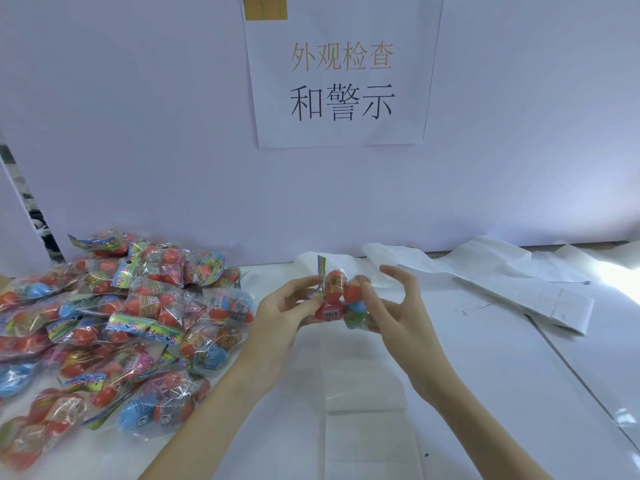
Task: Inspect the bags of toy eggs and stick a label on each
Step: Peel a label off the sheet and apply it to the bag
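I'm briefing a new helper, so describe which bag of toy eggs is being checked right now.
Start at the paper sign on the back wall and look straight down to the table. The bag is raised between the left hand and right hand, apart from the pile of bags on the left.

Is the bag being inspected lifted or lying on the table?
Lifted: both hands, left and right, hold the bag above the table.

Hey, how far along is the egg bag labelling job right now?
No finished, labelled stack shows anywhere, so nothing looks done yet. In hand: the left hand and right hand hold one bag of eggs up over the table, apparently checking it. Left: the big pile of bags on the left. White sheets lie at the right; whether they carry labels is unclear.
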`<act>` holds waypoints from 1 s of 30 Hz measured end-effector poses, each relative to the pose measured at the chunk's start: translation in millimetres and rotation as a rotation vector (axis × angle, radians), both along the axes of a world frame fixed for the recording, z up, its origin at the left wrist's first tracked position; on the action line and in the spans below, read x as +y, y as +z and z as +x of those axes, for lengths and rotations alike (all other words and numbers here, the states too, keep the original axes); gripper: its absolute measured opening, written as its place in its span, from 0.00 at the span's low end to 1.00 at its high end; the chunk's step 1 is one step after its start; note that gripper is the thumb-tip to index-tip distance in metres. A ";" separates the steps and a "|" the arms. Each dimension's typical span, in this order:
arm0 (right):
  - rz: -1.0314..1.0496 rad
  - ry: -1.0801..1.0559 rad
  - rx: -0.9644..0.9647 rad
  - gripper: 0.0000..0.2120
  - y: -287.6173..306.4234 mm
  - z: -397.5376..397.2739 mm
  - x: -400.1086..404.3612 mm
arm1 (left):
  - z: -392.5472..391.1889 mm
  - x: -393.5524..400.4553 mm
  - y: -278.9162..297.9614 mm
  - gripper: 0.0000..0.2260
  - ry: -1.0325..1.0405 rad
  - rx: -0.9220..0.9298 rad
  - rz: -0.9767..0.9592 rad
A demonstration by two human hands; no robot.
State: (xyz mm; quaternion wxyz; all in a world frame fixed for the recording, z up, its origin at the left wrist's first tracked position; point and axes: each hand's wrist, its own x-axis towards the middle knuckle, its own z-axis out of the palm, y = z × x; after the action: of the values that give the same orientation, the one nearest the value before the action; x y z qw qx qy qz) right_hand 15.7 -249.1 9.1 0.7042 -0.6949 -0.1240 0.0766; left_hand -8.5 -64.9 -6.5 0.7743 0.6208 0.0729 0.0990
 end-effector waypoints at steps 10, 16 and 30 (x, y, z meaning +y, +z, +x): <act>0.126 0.111 0.199 0.15 4.4 -3.3 -2.8 | -3.6 -5.1 3.2 0.05 0.160 -0.156 0.328; 0.182 0.154 0.260 0.16 7.3 -1.7 -3.2 | -2.1 -7.9 -0.7 0.05 0.249 -0.189 0.334; -0.032 0.239 0.236 0.14 4.1 -5.7 0.1 | -0.3 -1.8 -0.9 0.19 0.112 -0.133 -0.064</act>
State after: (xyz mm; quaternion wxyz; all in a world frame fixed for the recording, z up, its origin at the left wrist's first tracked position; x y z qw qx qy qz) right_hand 10.0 -249.0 13.3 0.6887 -0.6724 -0.1210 0.2430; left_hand -8.8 -66.7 -7.4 0.7900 0.5829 0.0591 0.1808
